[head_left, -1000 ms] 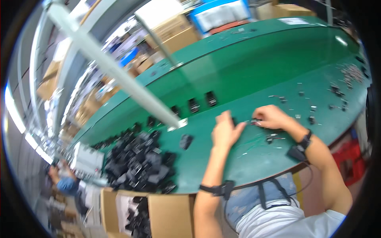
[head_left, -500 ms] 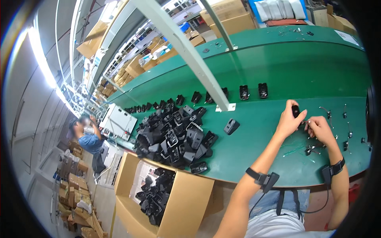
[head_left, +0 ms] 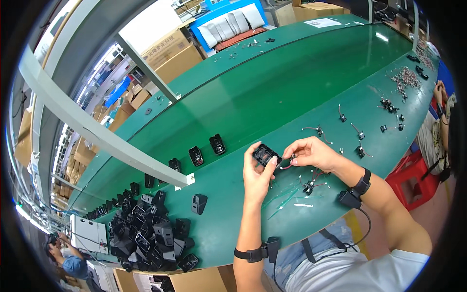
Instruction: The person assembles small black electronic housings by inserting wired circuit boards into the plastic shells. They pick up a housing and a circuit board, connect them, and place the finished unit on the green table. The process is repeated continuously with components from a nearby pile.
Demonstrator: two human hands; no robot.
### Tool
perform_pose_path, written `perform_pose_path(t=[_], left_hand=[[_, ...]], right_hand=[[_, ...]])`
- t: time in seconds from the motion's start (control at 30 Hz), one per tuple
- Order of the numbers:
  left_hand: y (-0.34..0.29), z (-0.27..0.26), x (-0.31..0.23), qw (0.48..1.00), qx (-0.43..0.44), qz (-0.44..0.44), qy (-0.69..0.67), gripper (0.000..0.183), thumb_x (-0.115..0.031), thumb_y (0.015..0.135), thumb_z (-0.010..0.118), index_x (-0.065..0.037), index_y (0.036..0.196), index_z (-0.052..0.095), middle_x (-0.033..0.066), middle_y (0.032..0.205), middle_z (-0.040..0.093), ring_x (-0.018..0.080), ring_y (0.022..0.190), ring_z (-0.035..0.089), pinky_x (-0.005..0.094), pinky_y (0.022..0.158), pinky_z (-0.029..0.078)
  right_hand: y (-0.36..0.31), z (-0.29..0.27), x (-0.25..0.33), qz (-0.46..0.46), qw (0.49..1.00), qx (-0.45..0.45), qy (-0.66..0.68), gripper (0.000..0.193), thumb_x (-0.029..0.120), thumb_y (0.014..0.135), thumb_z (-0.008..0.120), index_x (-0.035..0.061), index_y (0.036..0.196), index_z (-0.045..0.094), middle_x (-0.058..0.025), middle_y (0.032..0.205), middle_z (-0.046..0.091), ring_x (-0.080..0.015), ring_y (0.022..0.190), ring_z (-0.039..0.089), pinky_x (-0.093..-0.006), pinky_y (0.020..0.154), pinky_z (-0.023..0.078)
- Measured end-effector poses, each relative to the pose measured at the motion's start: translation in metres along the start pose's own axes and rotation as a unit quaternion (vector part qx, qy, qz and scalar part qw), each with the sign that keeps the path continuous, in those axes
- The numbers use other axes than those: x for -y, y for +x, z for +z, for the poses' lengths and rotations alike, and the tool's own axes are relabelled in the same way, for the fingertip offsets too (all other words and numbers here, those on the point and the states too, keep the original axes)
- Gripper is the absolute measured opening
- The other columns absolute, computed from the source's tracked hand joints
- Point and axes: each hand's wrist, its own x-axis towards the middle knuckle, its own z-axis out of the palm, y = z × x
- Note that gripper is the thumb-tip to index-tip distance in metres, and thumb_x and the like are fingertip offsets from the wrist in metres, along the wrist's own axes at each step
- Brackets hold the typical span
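Note:
My left hand (head_left: pixel 256 182) grips a black plastic housing (head_left: pixel 262 154), tilted so that its hollow inside shows. Close against its right edge, my right hand (head_left: pixel 314 155) pinches a small wired part (head_left: pixel 288 164) with a reddish lead and a pale plug end. Whether that part touches the housing I cannot tell. Below my right hand, a small black part with wires (head_left: pixel 308 187) lies on the green bench (head_left: pixel 233 214). Several similar wired parts (head_left: pixel 360 151) are scattered farther right.
A heap of black housings (head_left: pixel 154 233) covers the bench at left, beside a single housing (head_left: pixel 198 203). More housings (head_left: pixel 216 144) form a row behind a slanting grey post (head_left: pixel 109 141). A red stool (head_left: pixel 413 182) and a seated person (head_left: pixel 440 126) are at right; another person (head_left: pixel 73 260) is far left.
The view has swung to the right. The housing in my left hand now shows its hollow side, and my right hand holds the wired part up beside it.

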Motion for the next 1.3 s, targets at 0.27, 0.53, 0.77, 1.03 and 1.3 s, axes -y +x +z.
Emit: perform_pose_path(t=[0.27,0.53,0.77,1.03,1.3], left_hand=[[-0.004,-0.003,0.014,0.998,0.042,0.005,0.051,0.050,-0.026,0.093,0.067,-0.012,0.136,0.044,0.0053,0.100,0.059,0.0104,0.068,0.061,0.0181,0.049,0.042],[0.000,0.009,0.032,0.993,0.108,0.053,-0.009,0.025,-0.016,0.095,0.062,-0.009,0.114,0.048,0.0004,0.085,0.055,0.0054,0.056,0.054,0.0206,0.043,0.042],[-0.008,0.011,0.018,0.986,0.076,0.105,0.101,0.018,-0.020,0.094,0.065,-0.004,0.095,0.058,0.0024,0.073,0.059,0.0086,0.059,0.054,0.0260,0.052,0.044],[-0.008,0.020,0.013,0.983,0.064,0.148,0.087,0.018,-0.018,0.093,0.065,0.000,0.095,0.061,0.0073,0.078,0.062,0.0121,0.067,0.056,0.0296,0.062,0.047],[-0.005,0.016,0.022,0.996,0.051,0.050,0.058,0.024,-0.028,0.100,0.058,-0.009,0.115,0.060,0.0014,0.098,0.061,0.0071,0.077,0.058,0.0199,0.053,0.049]], right_hand=[[0.009,0.006,-0.011,-0.043,0.999,-0.023,0.015,0.013,-0.004,0.082,0.070,0.0025,0.092,0.065,-0.0084,0.103,0.068,-0.0155,0.097,0.065,-0.0292,0.088,0.052],[0.002,0.004,-0.011,-0.083,0.984,-0.102,-0.123,0.011,0.004,0.084,0.065,0.0020,0.094,0.063,-0.0041,0.101,0.064,-0.0088,0.090,0.058,-0.0225,0.079,0.045],[0.001,0.003,-0.016,-0.161,0.916,-0.109,-0.351,0.011,-0.006,0.078,0.061,-0.0005,0.087,0.061,-0.0075,0.106,0.063,-0.0087,0.081,0.055,-0.0218,0.068,0.043],[0.006,0.017,-0.004,-0.211,0.884,-0.174,-0.379,0.014,-0.008,0.076,0.066,-0.0025,0.089,0.064,-0.0087,0.099,0.065,-0.0115,0.079,0.060,-0.0245,0.069,0.049],[0.003,0.014,0.007,-0.188,0.924,-0.174,-0.284,0.010,0.002,0.084,0.072,0.0005,0.094,0.072,-0.0118,0.098,0.071,-0.0172,0.092,0.067,-0.0281,0.078,0.053]])
